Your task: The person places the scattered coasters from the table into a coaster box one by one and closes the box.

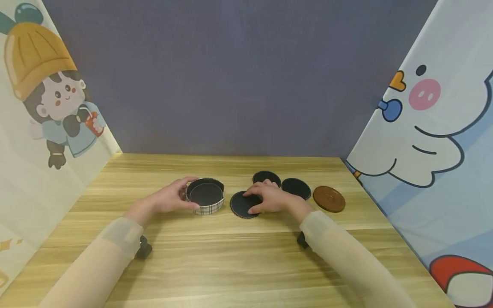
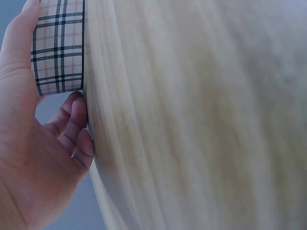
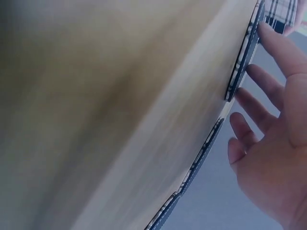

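A round coaster holder [image 1: 209, 208] with a black inside and a plaid outer wall stands on the table. My left hand [image 1: 173, 196] grips it from the left, thumb along the near wall and fingers round the far side. In the left wrist view the plaid wall [image 2: 60, 48] shows beside the thumb. To the right of the holder lies a flat black coaster [image 1: 242, 204] with a stitched edge. My right hand [image 1: 271, 197] rests its fingertips on this coaster, fingers spread and loosely bent. Part of the coaster is hidden under that hand.
Behind and beside the right hand lie two more black coasters, one at the back [image 1: 265, 174] and one to its right [image 1: 296, 187]. A brown round disc [image 1: 329, 199] lies farther right. A grey panel [image 1: 231, 85] rises behind the wooden table [image 1: 215, 265].
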Tool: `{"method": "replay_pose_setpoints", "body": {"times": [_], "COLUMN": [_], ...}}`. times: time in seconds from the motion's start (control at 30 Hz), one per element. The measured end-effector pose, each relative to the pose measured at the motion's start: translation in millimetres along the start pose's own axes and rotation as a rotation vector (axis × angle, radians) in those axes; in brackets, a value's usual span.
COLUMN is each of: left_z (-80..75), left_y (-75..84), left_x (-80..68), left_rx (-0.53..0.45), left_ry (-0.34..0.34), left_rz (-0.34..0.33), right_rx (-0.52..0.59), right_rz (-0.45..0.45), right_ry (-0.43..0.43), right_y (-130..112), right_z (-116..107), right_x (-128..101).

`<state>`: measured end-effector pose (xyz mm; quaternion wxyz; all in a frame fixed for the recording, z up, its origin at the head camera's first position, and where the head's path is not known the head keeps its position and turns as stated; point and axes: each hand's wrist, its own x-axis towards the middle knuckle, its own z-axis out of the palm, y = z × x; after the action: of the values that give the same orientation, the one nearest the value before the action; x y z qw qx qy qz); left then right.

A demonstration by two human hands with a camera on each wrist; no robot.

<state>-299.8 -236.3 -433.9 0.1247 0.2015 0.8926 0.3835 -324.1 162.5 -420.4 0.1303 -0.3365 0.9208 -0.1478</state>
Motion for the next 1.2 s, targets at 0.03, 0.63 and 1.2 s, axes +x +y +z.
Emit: {"method": "replay_pose_setpoints", "body": {"times": [0.03, 0.63, 1.2], "left_z": [0.0, -0.1, 0.5], "left_y": [0.4, 3.0, 3.4], "left_x": [-0.1, -1.7, -0.6], "left_rx": [-0.002, 0.011, 0.016], "left_ry": [0.001, 0.002, 0.001], "left_rz": [-0.002, 0.010, 0.006], "right_rx": [0.002, 0.012, 0.066], "right_rz": [-0.005, -0.060, -0.031], "right_ry": [0.000, 0.004, 0.010], "right_y": [-1.6, -19.8, -16.6], "right_z": [0.7, 10.7, 14.8], "right_x": [-2.9, -36.7, -49.0]}}
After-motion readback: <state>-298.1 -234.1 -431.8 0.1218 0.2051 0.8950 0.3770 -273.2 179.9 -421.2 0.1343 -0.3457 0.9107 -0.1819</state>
